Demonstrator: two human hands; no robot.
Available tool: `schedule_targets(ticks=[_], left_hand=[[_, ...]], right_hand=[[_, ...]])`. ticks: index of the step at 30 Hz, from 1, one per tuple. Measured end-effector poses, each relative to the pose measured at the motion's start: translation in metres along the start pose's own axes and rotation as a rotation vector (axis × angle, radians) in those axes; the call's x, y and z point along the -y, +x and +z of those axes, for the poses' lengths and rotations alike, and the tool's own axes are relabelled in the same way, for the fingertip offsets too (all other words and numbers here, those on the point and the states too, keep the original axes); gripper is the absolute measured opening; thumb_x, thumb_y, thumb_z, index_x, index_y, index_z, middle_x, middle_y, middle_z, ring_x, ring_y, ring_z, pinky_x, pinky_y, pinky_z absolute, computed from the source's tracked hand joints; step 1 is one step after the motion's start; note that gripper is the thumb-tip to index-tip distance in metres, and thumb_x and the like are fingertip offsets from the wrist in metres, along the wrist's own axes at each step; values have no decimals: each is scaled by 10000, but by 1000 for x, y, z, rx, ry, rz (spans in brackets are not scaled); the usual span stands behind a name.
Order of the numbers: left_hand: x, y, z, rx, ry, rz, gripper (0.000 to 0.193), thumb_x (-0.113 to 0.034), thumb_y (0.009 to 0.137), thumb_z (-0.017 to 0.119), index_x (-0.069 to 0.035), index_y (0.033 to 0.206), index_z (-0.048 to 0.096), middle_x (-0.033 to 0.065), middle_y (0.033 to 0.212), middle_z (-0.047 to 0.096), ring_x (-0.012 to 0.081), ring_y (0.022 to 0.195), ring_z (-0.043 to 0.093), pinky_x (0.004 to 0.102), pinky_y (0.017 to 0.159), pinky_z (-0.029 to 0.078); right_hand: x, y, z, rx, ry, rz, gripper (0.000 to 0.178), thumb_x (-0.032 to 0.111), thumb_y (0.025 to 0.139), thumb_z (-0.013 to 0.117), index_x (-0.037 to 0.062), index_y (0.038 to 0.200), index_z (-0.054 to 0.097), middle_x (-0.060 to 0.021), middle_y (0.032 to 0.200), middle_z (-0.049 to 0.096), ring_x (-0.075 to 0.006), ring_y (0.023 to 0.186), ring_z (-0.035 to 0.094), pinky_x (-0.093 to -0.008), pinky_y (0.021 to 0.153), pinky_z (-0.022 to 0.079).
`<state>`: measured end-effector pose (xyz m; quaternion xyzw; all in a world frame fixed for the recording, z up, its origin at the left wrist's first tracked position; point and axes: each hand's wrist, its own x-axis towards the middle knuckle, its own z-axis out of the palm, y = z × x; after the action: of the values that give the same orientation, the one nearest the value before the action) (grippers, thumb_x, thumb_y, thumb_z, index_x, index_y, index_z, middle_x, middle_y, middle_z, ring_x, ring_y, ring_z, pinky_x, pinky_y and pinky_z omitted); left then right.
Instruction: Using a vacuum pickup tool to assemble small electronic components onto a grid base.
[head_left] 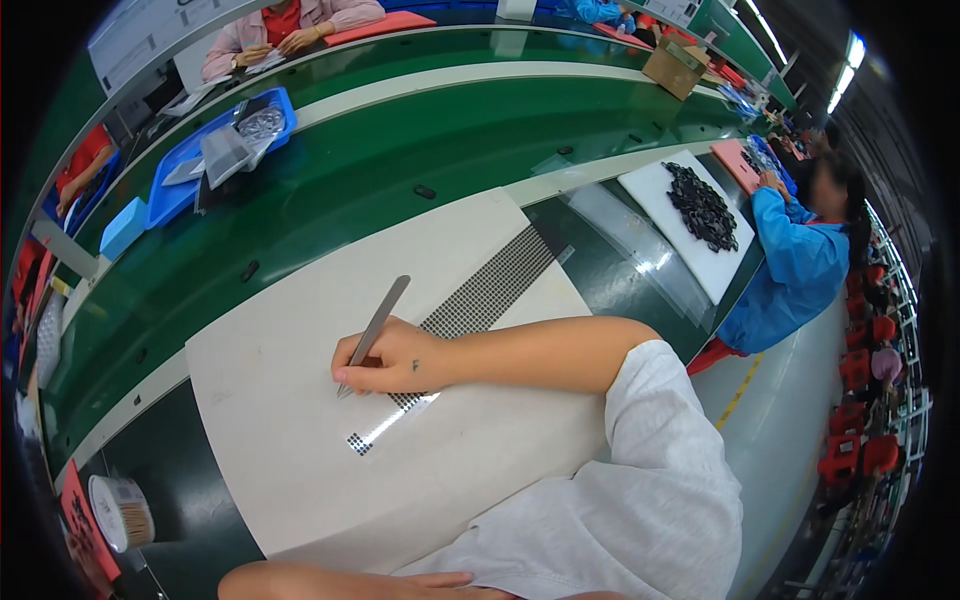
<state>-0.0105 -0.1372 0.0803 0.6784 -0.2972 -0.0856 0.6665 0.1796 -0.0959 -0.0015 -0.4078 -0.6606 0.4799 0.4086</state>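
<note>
My right hand (395, 358) is closed round grey metal tweezers (385, 312), their tips pointing down beside a long strip. The strip (490, 283) carries rows of small dark pieces and lies slantwise on a large off-white sheet (300, 440). Its near part is shiny and bare, with a small group of dark dots (359, 444) at the end. My hand and forearm hide part of it; whether the tips touch anything is too small to tell. My left hand (445, 580) rests against my body at the lower edge, its fingers mostly cut off.
On the right, a white board (655, 190) bears a pile of black parts (702, 207), near a person in blue (800, 260). A round tub of thin sticks (122, 512) stands at lower left. Across the green bench lies a blue tray (165, 190) of bags; a cardboard box (676, 67) sits farther right.
</note>
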Motion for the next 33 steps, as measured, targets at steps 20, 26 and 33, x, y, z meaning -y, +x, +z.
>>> schedule_targets(ticks=[20, 26, 33], left_hand=[[-15, -45, -27, -745, -316, -121, 146, -150, 841, 502, -19, 899, 476, 148, 917, 589, 243, 840, 583, 328, 777, 435], [8, -55, -63, -1346, -425, 67, 73, -143, 849, 490, -86, 892, 475, 99, 956, 597, 191, 930, 573, 305, 819, 433], [12, -61, -69, -1420, -388, 28, 97, -147, 847, 491, -95, 926, 472, 111, 1017, 575, 187, 980, 548, 296, 877, 402]], right_hand=[[-4, 5, 5, 14, 64, 122, 147, 134, 845, 492, -1, 842, 548, -49, 706, 553, -72, 600, 504, -197, 532, 417], [-1, 5, 7, -46, 92, 105, 162, 165, 821, 530, 6, 806, 557, -34, 626, 537, -75, 549, 508, -196, 483, 405], [5, 6, 6, -39, 49, 144, 167, 168, 837, 507, 10, 817, 555, -38, 657, 546, -75, 558, 515, -195, 503, 416]])
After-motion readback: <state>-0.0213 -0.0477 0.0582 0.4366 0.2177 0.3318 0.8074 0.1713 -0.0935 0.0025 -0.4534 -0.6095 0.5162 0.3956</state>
